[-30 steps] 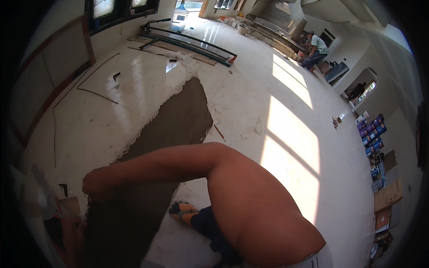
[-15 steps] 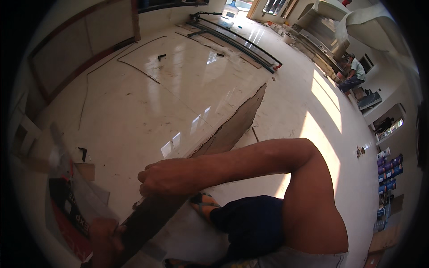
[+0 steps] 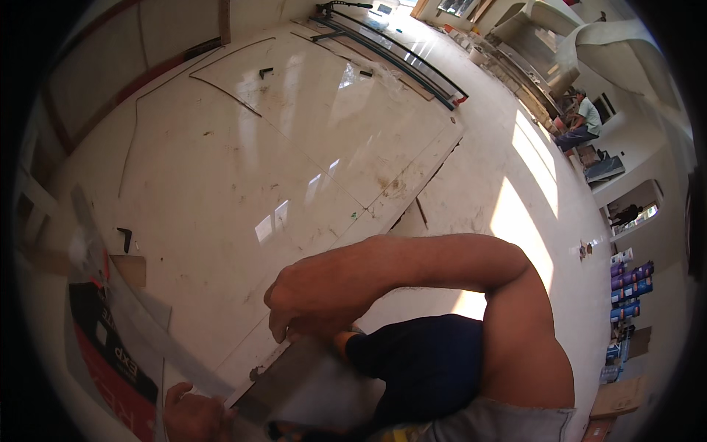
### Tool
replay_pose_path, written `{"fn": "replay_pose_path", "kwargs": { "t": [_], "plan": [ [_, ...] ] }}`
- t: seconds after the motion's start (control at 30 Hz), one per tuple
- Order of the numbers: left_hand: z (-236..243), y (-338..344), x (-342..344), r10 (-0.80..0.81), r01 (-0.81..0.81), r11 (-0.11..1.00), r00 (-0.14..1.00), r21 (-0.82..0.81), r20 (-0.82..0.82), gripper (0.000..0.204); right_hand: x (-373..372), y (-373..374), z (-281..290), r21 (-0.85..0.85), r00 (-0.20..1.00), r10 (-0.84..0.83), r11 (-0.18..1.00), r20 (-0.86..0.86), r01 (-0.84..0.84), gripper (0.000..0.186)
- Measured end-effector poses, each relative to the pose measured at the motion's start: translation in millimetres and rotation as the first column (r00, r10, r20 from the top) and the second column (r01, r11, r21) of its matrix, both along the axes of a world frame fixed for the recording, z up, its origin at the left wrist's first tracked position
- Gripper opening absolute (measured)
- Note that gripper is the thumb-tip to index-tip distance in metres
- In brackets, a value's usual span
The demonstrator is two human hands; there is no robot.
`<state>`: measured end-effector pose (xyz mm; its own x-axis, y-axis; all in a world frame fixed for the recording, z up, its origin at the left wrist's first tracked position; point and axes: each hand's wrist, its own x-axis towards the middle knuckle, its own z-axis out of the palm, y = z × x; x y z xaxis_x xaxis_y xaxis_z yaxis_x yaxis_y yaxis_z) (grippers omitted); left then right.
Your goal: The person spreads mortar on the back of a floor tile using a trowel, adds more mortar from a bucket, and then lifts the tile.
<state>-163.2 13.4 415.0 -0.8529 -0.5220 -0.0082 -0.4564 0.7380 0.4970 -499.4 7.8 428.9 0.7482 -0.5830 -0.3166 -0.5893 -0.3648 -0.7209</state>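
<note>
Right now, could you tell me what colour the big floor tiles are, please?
Glossy white floor tiles, dusty, seen in the head view.

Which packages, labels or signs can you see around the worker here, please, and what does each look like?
Printed sack: lower left floor, beside the left hand; flat, red, black and white.
Stacked packs: far right by the wall; blue and purple.
Cardboard box: lower right; brown, rectangular.

My right hand (image 3: pixel 309 302) sits just above the flat tool (image 3: pixel 276 379), my left hand (image 3: pixel 193 414) below and left of it. A printed bag (image 3: pixel 110 353) lies to my left on the floor (image 3: pixel 221 184). Long rails (image 3: pixel 390 51) lie far ahead; a seated person (image 3: pixel 582 121) is off right.
</note>
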Motion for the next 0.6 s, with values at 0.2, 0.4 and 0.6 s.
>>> {"fn": "replay_pose_path", "kwargs": {
  "t": [0.2, 0.4, 0.6],
  "plan": [
    [-4.9, 11.5, -1.2, 0.035, -0.035, 0.999, 0.999, -0.022, 0.003, 0.014, -40.9, -9.7, -9.4, 0.212, 0.999, -0.046, 0.976, 0.021, 0.041, 0.031],
    [0.1, 8.2, 0.1, 0.095, -0.094, 0.995, 0.995, -0.045, 0.027, 0.022, -33.5, -22.2, -11.2, 0.238, 0.993, -0.113, 0.966, 0.02, 0.105, 0.044],
    [-4.0, -7.6, -8.1, 0.094, -0.094, 0.995, 0.995, 0.022, 0.026, 0.025, -8.6, -22.1, -10.4, 0.154, 0.979, 0.016, 0.988, -0.202, 0.016, 0.039]
  ]
}}
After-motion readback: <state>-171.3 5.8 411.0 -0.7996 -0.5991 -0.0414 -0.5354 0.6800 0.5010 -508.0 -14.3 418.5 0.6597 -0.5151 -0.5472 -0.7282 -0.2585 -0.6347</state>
